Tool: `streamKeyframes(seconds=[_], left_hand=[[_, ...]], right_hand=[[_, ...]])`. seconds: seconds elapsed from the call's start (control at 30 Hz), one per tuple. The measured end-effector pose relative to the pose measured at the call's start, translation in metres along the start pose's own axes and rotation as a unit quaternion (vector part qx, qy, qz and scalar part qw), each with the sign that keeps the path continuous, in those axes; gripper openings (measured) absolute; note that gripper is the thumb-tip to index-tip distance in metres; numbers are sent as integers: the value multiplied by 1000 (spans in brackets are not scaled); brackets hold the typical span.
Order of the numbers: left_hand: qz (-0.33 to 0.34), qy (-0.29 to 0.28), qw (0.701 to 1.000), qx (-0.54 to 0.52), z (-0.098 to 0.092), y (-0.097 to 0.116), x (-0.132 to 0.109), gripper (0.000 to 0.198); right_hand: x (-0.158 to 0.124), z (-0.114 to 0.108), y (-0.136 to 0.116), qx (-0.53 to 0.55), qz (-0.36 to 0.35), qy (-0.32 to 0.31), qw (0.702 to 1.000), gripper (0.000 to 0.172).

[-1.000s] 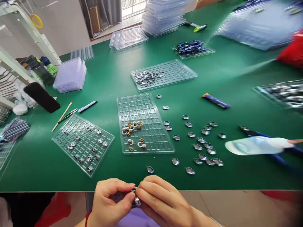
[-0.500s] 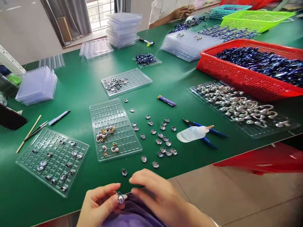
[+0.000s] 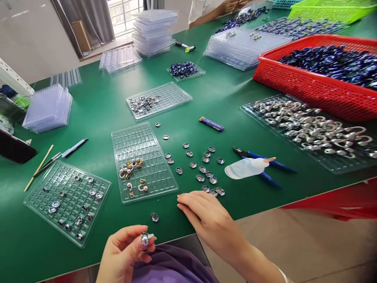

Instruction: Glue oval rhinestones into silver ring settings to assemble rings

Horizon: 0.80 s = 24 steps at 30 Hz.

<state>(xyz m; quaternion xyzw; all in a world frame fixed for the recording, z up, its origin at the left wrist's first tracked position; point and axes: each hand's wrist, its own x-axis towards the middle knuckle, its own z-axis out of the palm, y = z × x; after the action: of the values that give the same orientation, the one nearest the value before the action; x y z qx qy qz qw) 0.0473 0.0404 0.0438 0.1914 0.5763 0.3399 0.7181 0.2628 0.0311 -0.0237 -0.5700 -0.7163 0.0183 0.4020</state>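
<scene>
Head: silver piece (image 3: 145, 238) in left hand (image 3: 125, 253) points right.

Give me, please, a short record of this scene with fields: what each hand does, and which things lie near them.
Left: left hand pinches a small metal piece at the table edge.
Right: right hand open, palm down on the table, beside the caps.
Middle: middle tray holds a few ring-like parts.
Far left: left tray, some cells filled.
Tools: bottle lies across blue pliers.
Far right: red basket of dark blue stones.
</scene>
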Motion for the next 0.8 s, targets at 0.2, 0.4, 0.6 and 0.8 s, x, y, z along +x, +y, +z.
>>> streamKeyframes(seconds=[0.2,0.4,0.6,0.8], left_hand=[[21,11,999,-28,-5,0,1,35],[16,0,999,-46,-16,-3,6,36],[31,-1,999,-40,-16,-1,5,30],[38,1,999,-37,-14,0,3,28]], right_hand=[[-2,0,-1,8,-21,4,1000,16],[-1,-1,-4,9,-26,-14,1000,15],[0,-3,-6,-3,-17,-13,1000,15],[6,5,-28,130,-66,-60,988,20]])
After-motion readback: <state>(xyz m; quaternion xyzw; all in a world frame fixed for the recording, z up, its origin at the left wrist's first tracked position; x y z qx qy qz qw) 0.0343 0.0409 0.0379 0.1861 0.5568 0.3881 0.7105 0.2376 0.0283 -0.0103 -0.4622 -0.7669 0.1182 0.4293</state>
